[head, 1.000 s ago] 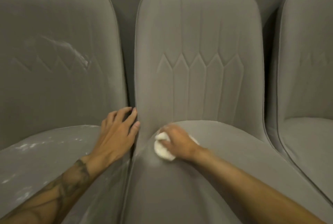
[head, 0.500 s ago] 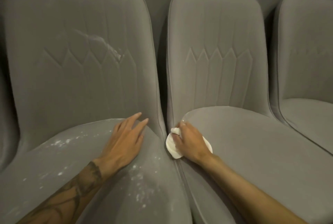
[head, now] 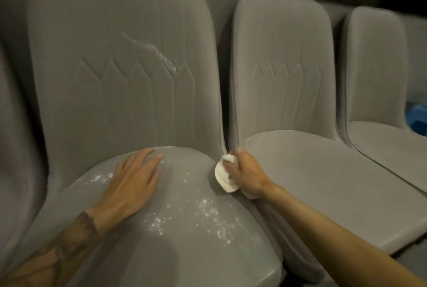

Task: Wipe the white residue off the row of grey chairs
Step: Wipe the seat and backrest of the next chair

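Grey padded chairs stand side by side. The left chair (head: 120,102) has white residue (head: 203,215) speckled over its seat and a white streak (head: 159,55) on its backrest. My left hand (head: 134,180) lies flat on that seat, fingers straight. My right hand (head: 247,173) grips a bunched white cloth (head: 223,177) at the gap between the left chair and the middle chair (head: 300,171), touching the left seat's right edge. The middle chair's seat shows no specks.
A third grey chair (head: 379,129) stands at the right. Something blue (head: 418,120) shows at the far right edge behind it. Part of another chair (head: 16,148) fills the left edge. A dark ledge runs above the backrests.
The view has swung left, bringing the speckled chair to the centre. My left hand has moved from the seat edge onto the speckled seat. My right hand with the cloth has shifted to the gap.
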{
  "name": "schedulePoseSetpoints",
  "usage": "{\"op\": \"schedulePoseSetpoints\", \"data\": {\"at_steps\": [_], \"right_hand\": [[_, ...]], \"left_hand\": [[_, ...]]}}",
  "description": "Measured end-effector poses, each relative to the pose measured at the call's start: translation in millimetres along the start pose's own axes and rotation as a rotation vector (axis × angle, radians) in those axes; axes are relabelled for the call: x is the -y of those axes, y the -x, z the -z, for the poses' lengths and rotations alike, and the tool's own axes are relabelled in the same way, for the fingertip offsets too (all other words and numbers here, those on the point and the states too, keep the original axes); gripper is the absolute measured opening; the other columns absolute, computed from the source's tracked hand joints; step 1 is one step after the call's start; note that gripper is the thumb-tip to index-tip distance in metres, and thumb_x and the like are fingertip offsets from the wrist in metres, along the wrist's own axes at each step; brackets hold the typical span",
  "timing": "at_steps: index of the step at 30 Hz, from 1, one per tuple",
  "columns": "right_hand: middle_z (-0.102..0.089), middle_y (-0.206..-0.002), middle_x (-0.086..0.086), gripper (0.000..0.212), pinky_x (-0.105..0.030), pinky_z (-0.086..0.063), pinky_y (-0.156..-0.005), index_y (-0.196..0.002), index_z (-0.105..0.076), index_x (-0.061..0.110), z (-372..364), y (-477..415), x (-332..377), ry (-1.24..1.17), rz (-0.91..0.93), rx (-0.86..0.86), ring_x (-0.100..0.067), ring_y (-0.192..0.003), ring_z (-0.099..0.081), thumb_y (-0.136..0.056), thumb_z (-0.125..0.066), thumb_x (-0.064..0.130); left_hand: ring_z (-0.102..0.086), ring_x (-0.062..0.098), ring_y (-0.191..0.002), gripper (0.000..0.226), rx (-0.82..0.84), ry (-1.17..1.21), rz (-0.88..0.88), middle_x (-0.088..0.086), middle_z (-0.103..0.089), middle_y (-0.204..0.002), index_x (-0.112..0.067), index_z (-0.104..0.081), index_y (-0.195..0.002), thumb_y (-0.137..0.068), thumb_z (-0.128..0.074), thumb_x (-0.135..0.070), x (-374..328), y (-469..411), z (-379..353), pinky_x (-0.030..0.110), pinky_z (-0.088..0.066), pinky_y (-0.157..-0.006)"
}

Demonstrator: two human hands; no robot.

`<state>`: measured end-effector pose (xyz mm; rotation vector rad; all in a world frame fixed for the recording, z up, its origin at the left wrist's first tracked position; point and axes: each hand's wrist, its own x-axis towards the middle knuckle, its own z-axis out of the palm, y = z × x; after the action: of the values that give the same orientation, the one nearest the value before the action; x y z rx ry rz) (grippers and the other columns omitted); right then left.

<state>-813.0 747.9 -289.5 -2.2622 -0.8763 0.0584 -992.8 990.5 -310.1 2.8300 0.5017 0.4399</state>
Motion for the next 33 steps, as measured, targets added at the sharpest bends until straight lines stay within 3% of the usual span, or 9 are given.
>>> {"op": "schedulePoseSetpoints", "data": {"at_steps": [4, 10, 12, 16, 19, 22, 26, 31, 33], "right_hand": [[-0.061, -0.104, -0.008, 0.018, -0.035, -0.043, -0.091, -0.103, -0.062, 0.008, -14, -32, 28, -0.033, 0.050, -0.188, -0.027, -0.104, -0.056, -0.098, -0.054, 0.024], [-0.052, -0.127, -0.015, 0.043, -0.036, -0.033, -0.108, -0.123, -0.051, 0.003, -56, -47, 37, 0.382, 0.155, -0.005, -0.030, -0.124, -0.045, -0.099, -0.050, 0.039], [-0.048, -0.136, -0.014, 0.049, -0.036, -0.029, -0.112, -0.132, -0.048, 0.003, -62, -45, 30, 0.414, 0.173, 0.029, -0.029, -0.130, -0.041, -0.099, -0.049, 0.039], [-0.048, -0.136, -0.014, 0.041, -0.038, -0.024, -0.116, -0.135, -0.045, 0.002, -77, -45, 29, 0.469, 0.159, 0.055, -0.031, -0.132, -0.040, -0.103, -0.036, 0.026], [-0.049, -0.136, -0.014, 0.038, -0.036, -0.028, -0.112, -0.133, -0.045, 0.001, -89, -55, 44, 0.323, 0.077, 0.045, -0.029, -0.127, -0.043, -0.103, -0.038, 0.023], [-0.050, -0.133, -0.017, 0.040, -0.040, -0.033, -0.108, -0.128, -0.048, 0.002, -110, -68, 67, 0.238, 0.079, 0.078, -0.033, -0.123, -0.046, -0.102, -0.044, 0.031], [-0.055, -0.127, -0.016, 0.040, -0.040, -0.035, -0.104, -0.122, -0.056, 0.004, -123, -67, 79, 0.208, 0.153, 0.132, -0.035, -0.119, -0.050, -0.098, -0.053, 0.037], [-0.050, -0.131, -0.013, 0.042, -0.040, -0.038, -0.099, -0.131, -0.049, 0.012, -101, -68, 49, 0.417, 0.032, 0.045, -0.034, -0.119, -0.048, -0.101, -0.045, 0.041], [-0.048, -0.133, -0.014, 0.041, -0.040, -0.036, -0.100, -0.131, -0.046, 0.008, -106, -77, 59, 0.436, -0.030, 0.028, -0.035, -0.121, -0.046, -0.103, -0.042, 0.038]], "left_hand": [[-0.035, 0.019, -0.149, 0.044, -0.007, -0.041, 0.102, -0.003, -0.039, -0.161, -0.030, -0.049, -0.150, -0.108, -0.042, -0.040, 24, 15, 5, 0.039, -0.021, -0.122], [-0.034, 0.018, -0.148, 0.046, 0.024, -0.116, 0.227, -0.004, -0.037, -0.160, -0.030, -0.047, -0.151, -0.109, -0.033, -0.043, 56, 29, 17, 0.038, -0.022, -0.121], [-0.038, 0.020, -0.146, 0.050, 0.048, -0.146, 0.240, -0.003, -0.040, -0.158, -0.030, -0.049, -0.150, -0.109, -0.027, -0.049, 64, 29, 24, 0.040, -0.026, -0.121], [-0.057, 0.027, -0.121, 0.068, -0.011, -0.167, 0.269, -0.002, -0.059, -0.131, -0.030, -0.063, -0.136, -0.097, -0.018, -0.063, 86, 39, 39, 0.052, -0.043, -0.105], [-0.059, 0.027, -0.094, 0.064, -0.077, -0.197, 0.257, -0.005, -0.058, -0.100, -0.028, -0.070, -0.112, -0.097, -0.020, -0.067, 109, 52, 40, 0.054, -0.050, -0.086], [-0.053, 0.016, -0.077, 0.052, -0.102, -0.196, 0.201, -0.015, -0.052, -0.086, -0.039, -0.061, -0.094, -0.101, -0.019, -0.070, 131, 60, 38, 0.049, -0.051, -0.071], [-0.042, 0.008, -0.073, 0.039, -0.174, -0.216, 0.103, -0.017, -0.048, -0.081, -0.038, -0.058, -0.089, -0.101, -0.028, -0.060, 141, 57, 40, 0.043, -0.048, -0.068], [-0.052, 0.035, -0.070, 0.053, -0.163, -0.358, -0.015, 0.011, -0.058, -0.081, -0.009, -0.070, -0.084, -0.107, -0.029, -0.033, 129, 54, 43, 0.053, -0.046, -0.063], [-0.054, 0.037, -0.074, 0.048, -0.134, -0.369, -0.011, 0.015, -0.059, -0.084, -0.005, -0.071, -0.087, -0.106, -0.032, -0.026, 127, 57, 43, 0.055, -0.046, -0.065]]}}
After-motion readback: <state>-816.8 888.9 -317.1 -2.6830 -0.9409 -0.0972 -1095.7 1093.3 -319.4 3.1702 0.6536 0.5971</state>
